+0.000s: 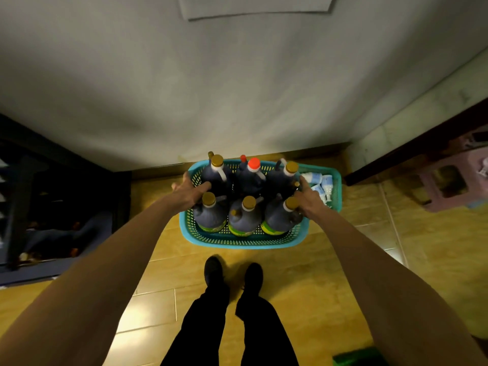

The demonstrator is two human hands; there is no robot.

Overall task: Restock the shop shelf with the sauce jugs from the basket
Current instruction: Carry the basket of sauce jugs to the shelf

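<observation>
I see six jugs [245, 204] upright in the basket [237, 240] on the floor. My left hand [188, 192] grips its left rim; my right hand [307, 196] reaches its right side, grip unclear.

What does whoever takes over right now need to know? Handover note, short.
Left hand: reaching into the left side of the teal basket, fingers around the front-left jug; a firm grip cannot be confirmed.
Right hand: at the front-right jug, grip also unclear.
Basket sits on the floor by the wall, holding six dark sauce jugs upright, five gold-capped and one red-capped, plus small white bottles at its right end.
Done: nothing shelved as far as visible.
Left: lift all the jugs out and shelve them.
</observation>
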